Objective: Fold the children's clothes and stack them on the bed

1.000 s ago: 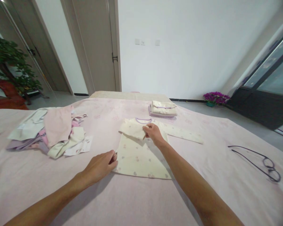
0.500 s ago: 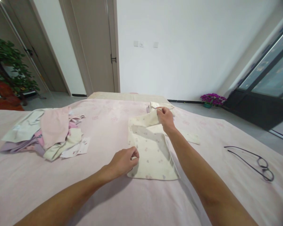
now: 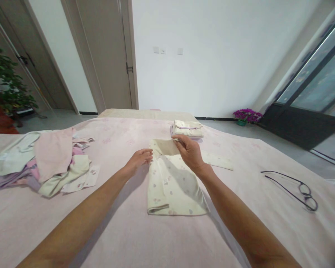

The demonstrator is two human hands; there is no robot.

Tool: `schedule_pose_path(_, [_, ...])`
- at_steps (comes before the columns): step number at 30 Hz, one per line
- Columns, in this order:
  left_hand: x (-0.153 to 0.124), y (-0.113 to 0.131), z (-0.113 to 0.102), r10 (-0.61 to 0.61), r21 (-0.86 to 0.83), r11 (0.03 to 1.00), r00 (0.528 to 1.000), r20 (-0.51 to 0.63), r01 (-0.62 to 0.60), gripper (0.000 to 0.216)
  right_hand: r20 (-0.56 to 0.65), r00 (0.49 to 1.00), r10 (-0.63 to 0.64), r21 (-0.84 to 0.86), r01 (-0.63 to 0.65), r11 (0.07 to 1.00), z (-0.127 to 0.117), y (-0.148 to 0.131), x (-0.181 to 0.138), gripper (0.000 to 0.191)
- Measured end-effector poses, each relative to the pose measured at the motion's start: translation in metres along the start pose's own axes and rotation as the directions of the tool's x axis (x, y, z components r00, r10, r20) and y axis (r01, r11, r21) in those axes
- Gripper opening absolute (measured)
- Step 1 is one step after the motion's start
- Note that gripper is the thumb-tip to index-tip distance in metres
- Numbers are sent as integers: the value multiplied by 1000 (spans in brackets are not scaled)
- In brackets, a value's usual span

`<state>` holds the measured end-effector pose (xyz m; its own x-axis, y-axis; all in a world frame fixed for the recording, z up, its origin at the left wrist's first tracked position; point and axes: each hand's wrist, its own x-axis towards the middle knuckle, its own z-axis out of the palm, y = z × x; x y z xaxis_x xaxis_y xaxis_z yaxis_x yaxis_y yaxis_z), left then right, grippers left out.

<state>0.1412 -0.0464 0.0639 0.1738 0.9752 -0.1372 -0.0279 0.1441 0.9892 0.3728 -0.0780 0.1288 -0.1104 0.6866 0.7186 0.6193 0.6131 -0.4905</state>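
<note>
A small cream top with a heart print (image 3: 171, 186) lies on the pink bed cover (image 3: 128, 230), its left side folded over lengthwise. One long sleeve (image 3: 216, 161) still stretches out to the right. My right hand (image 3: 189, 150) pinches the cloth at the top's upper edge, near the collar. At the top's upper left corner my left hand (image 3: 139, 158) rests with curled fingers touching the fold.
A stack of folded cream and lilac clothes (image 3: 186, 129) sits just beyond the top. A heap of unfolded pink, lilac and cream garments (image 3: 44, 163) lies at the left. Black glasses (image 3: 298, 188) lie at the right. Doors, a potted plant and purple flowers (image 3: 247, 115) stand beyond the bed.
Both hands folded the top's left side over toward the right. My left hand moved from the hem's corner up to the collar end, and my right hand came back to the upper edge.
</note>
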Motion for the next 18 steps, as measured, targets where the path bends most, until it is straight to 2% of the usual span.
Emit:
schedule_pose_path(3, [26,1,3,-39,-89,995,999,24,41,32,164,971,-172,-57,184,981,7,-14,-22,22])
schedule_pose_path(5, [38,0,9,-31,-79,996,998,58,36,31,320,918,-235,-119,285,951,16,-22,-39,20])
schedule_pose_path(8, [52,-5,17,-38,-45,998,998,53,41,27,553,796,-246,-168,396,903,30,-30,-66,18])
schedule_pose_path(11, [64,-12,17,-51,16,999,999,-11,52,19,668,717,-199,-160,399,903,39,-33,-88,17])
schedule_pose_path(13, [72,-15,15,-47,67,996,997,-54,51,15,674,722,-153,-177,360,916,39,-34,-97,23])
schedule_pose_path(15, [80,-18,12,-39,132,990,995,-89,51,15,645,756,-108,-211,312,927,37,-35,-102,27])
schedule_pose_path(18, [90,-18,8,-21,260,964,990,-140,57,19,605,791,-94,-237,291,927,33,-36,-104,16])
